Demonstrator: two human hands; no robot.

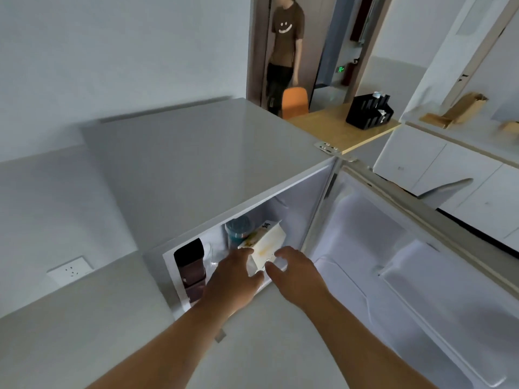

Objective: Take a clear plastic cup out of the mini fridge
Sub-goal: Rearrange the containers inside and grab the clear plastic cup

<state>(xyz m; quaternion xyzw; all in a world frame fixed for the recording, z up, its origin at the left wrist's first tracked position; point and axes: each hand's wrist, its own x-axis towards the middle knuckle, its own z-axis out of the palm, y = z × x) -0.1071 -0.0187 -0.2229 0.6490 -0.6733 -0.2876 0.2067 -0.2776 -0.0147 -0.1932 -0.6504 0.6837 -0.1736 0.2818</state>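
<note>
The grey mini fridge [196, 164] stands open, its door [407, 262] swung out to the right. Inside, a clear plastic cup [214, 255] stands faintly visible, between a dark brown container [191, 265] on the left and a white and yellow carton [266, 242]. A teal-lidded jar [238, 230] sits behind the carton. My left hand [236, 279] reaches into the fridge mouth just right of the cup, fingers apart, against the carton's left side. My right hand [295, 270] hovers at the carton's right side, fingers spread. Neither hand holds anything.
A wall socket [70, 269] sits low on the left wall. Beyond the fridge are a wooden table [331, 127] with a black organiser [368, 110], an orange chair [295, 102] and a person [285, 49] in the doorway. White cabinets [449, 169] stand at the right.
</note>
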